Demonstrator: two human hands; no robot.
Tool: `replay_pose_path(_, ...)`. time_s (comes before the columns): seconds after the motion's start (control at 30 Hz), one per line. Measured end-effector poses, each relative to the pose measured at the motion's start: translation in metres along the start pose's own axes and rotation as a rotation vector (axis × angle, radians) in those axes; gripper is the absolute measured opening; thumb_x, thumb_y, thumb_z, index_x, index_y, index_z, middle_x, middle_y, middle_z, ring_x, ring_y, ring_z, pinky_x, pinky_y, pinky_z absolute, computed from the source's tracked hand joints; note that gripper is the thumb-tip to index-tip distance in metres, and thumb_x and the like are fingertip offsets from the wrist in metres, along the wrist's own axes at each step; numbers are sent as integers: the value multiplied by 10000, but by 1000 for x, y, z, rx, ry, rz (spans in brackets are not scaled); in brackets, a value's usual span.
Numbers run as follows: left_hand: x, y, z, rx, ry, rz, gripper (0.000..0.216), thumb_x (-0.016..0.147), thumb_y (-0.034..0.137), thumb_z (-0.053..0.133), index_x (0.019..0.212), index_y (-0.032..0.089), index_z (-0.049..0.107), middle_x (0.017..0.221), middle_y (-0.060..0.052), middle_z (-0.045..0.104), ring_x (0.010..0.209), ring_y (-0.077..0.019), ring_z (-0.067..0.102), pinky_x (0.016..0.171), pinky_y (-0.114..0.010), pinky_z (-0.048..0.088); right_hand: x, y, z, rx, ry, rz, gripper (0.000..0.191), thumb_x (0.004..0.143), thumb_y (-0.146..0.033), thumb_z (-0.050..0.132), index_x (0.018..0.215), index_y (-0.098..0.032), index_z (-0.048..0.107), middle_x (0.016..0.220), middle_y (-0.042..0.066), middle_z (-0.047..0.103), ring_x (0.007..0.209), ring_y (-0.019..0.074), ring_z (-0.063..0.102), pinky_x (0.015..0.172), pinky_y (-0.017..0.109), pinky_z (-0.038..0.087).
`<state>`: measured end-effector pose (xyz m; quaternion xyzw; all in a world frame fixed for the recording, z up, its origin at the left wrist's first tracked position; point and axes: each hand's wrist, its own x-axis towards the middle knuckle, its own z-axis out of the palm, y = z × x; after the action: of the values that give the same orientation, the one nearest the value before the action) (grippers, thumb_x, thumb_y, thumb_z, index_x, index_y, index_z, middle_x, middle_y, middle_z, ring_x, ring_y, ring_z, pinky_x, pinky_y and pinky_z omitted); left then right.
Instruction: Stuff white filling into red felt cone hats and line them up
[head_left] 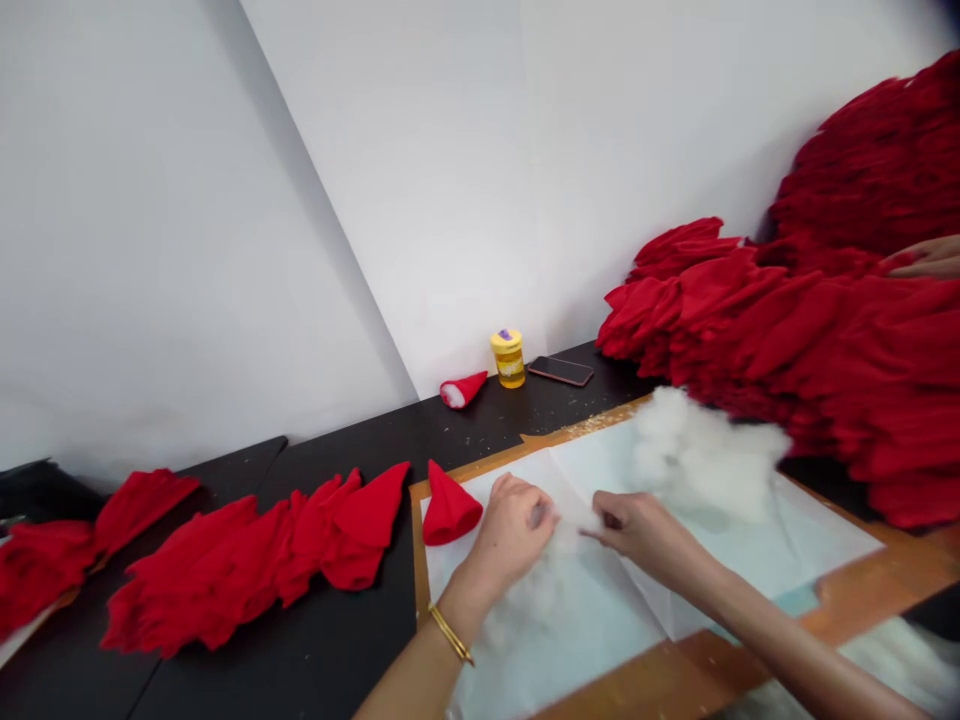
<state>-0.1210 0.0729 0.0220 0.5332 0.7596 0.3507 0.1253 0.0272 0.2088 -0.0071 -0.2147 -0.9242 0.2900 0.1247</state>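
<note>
Two hands at work on one table, items listed from the left.

Item: loose red fabric cones [90, 535], lying flat at the far left edge of the black table [315, 640].

Item: row of red cones [255, 560], overlapped like shingles, points toward the wall, ending just beside the board.

Item: single stuffed red cone [448, 508], lying at the near-left corner of the white sheet [570, 630], just beside the left hand.

Item: wooden board [862, 590], brown rim showing, carrying the white sheet.

Item: left hand [511, 530], gold bangle [451, 634] on the wrist, fingers curled and pinching a small tuft of white stuffing [566, 525].

Item: right hand [637, 530], fingers closed on the same tuft from the other side; the two hands nearly meet over the sheet.

Item: larger heap of white stuffing [705, 450], fluffy and blurred, on the sheet behind the right hand, the tuft trailing from it.

Item: small stuffed cone [463, 390], white filling showing at its mouth, lying near the wall.

Item: yellow jar [508, 358], upright, just right of that cone.

Item: phone [560, 371], flat, face up, right of the jar.

Item: great pile of red fabric pieces [810, 340], stacked against the wall at the right.

Item: another person's hand [926, 258], resting on the pile at the right edge, only partly in view.
</note>
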Motion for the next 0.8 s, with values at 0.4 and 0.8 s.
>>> replay_pose_path(0.4,-100,-24,-88,122,-36,-223,360,848,220,591,1206,231,621,1137,-57,682,981,-221,633,902,-360,483,-23,35,-13,188,-45,-154,682,909,-520,565,1507,-319,305,1575,112,354,1278,281,547,869,371,588)
replay_pose_path(0.8,-81,-14,-1,-32,-1,-264,156,796,94,566,891,186,650,915,-41,690,798,-180,631,781,-296,484,30,-39,40,-102,-162,-210,504,983,-400,447,1422,-159,507,1522,158,470,1348,330,508,1061,514,484)
